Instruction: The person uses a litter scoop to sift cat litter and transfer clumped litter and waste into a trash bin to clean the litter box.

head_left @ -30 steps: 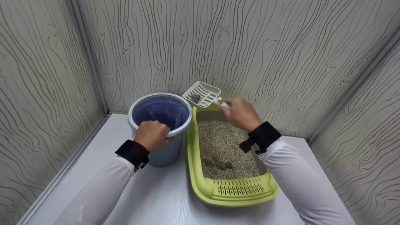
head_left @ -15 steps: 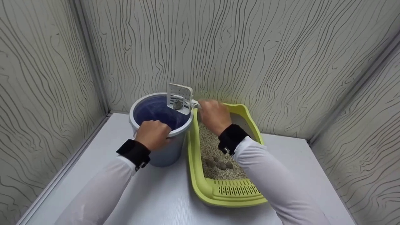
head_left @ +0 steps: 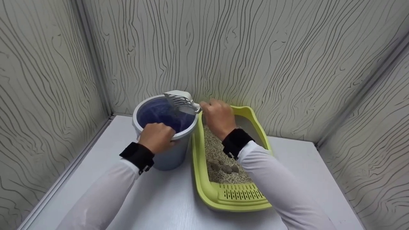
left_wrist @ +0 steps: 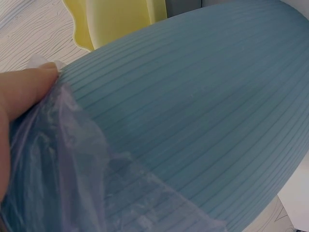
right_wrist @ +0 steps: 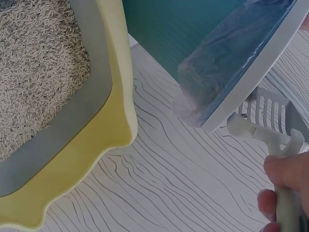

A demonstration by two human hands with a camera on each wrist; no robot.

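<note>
My left hand (head_left: 156, 138) grips the near rim of a blue-grey trash bin (head_left: 171, 156), which is lined with a blue bag (head_left: 153, 111). In the left wrist view its thumb lies near the rim, above the bag's loose edge (left_wrist: 82, 150). My right hand (head_left: 219, 118) holds a white slotted litter scoop (head_left: 183, 101) by its handle. The scoop head is tipped steeply over the bin's far right rim, and I see no clump on it. The right wrist view shows fingers curled round the handle (right_wrist: 288, 208). The bag's bottom is hidden.
Right beside the bin stands a yellow-green litter box (head_left: 199, 179) filled with pellet litter (head_left: 213, 145). Several dark clumps (head_left: 227, 168) lie near its front. Patterned panels (head_left: 204, 48) close off the back and sides of the white table (head_left: 163, 204).
My right hand has moved left, carrying the scoop from above the litter box to the bin and tipping it over. The clump on the scoop is out of sight. My left hand stays put.
</note>
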